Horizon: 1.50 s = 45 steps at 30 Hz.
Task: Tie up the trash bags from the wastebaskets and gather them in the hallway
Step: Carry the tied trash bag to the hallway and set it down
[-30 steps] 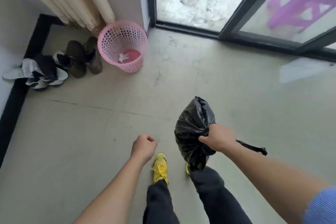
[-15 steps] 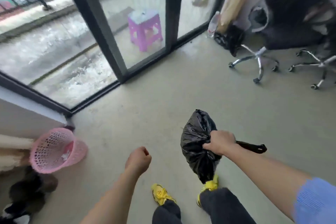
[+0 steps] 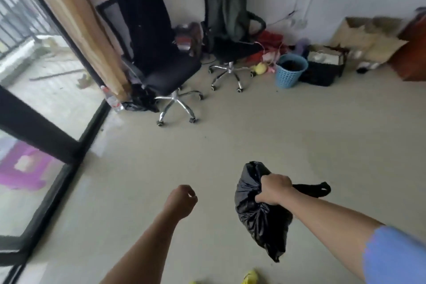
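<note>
Black crinkled plastic trash bag (image 3: 260, 219) hanging above grey floor (image 3: 253, 136), neck bunched in right hand (image 3: 274, 189) clenching it, loop handle sticking out behind. Left hand (image 3: 182, 199) curling into empty fist. One bag; two black office chairs (image 3: 161, 53); one blue perforated wastebasket (image 3: 291, 70) sitting by far wall.

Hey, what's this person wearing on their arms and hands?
Both hands are bare: no gloves, rings or watch visible on the left hand or right hand. The left forearm is uncovered; the right arm ends in a blue ribbed sleeve pushed up near the elbow.
</note>
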Each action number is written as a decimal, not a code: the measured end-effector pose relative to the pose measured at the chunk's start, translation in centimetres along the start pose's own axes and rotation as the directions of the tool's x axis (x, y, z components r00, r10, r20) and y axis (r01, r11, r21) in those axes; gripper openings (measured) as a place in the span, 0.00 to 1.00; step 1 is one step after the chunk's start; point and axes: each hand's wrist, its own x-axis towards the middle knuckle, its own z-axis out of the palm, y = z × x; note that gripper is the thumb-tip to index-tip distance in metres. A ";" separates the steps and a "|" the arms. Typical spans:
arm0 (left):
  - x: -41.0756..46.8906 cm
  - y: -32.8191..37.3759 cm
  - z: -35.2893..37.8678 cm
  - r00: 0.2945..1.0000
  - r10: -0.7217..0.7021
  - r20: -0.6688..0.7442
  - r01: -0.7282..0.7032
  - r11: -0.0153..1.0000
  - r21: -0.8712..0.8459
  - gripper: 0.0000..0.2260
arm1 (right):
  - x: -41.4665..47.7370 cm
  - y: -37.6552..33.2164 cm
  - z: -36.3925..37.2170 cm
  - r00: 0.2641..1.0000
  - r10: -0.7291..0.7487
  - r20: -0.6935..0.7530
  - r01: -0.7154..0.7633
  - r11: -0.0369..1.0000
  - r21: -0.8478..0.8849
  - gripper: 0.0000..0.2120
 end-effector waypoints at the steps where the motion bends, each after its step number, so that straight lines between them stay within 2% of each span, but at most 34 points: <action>1: 1.3 3.2 0.4 0.998 0.050 0.031 -0.051 0.998 0.025 0.02 | 0.5 2.8 -0.9 0.999 0.035 -0.012 -0.035 0.999 0.026 0.18; 7: 10.4 19.7 2.4 0.966 0.221 0.132 -0.242 0.953 0.179 0.06 | 4.0 19.2 -5.2 0.957 0.290 -0.018 -0.279 0.934 0.224 0.18; 13: 23.0 36.2 5.5 0.908 0.327 0.263 -0.404 0.852 0.333 0.02 | 11.1 33.9 -8.8 0.886 0.460 0.068 -0.454 0.827 0.332 0.18; 19: 31.3 55.1 8.4 0.811 0.396 0.430 -0.572 0.690 0.443 0.02 | 13.2 47.0 -13.8 0.767 0.632 0.106 -0.609 0.667 0.428 0.16; 23: 33.1 69.2 12.7 0.704 0.472 0.531 -0.707 0.544 0.452 0.04 | 12.6 55.8 -16.1 0.679 0.725 0.120 -0.667 0.540 0.513 0.17; 26: 34.2 78.2 17.6 0.641 0.492 0.589 -0.765 0.477 0.433 0.07 | 13.3 62.8 -16.4 0.627 0.761 0.166 -0.699 0.455 0.552 0.18; 31: 35.9 91.5 26.2 0.573 0.471 0.671 -0.818 0.378 0.434 0.10 | 16.2 75.4 -15.8 0.603 0.762 0.235 -0.710 0.379 0.593 0.19; 34: 37.2 99.4 30.6 0.573 0.436 0.694 -0.819 0.344 0.459 0.08 | 17.6 83.5 -16.3 0.596 0.753 0.279 -0.721 0.349 0.598 0.20; 37: 37.8 107.7 34.4 0.561 0.437 0.703 -0.827 0.319 0.462 0.09 | 17.8 91.4 -17.6 0.587 0.757 0.286 -0.726 0.336 0.601 0.18; 45: 39.0 128.3 44.9 0.520 0.457 0.722 -0.854 0.304 0.422 0.10 | 18.8 113.0 -21.3 0.494 0.820 0.288 -0.757 0.244 0.606 0.20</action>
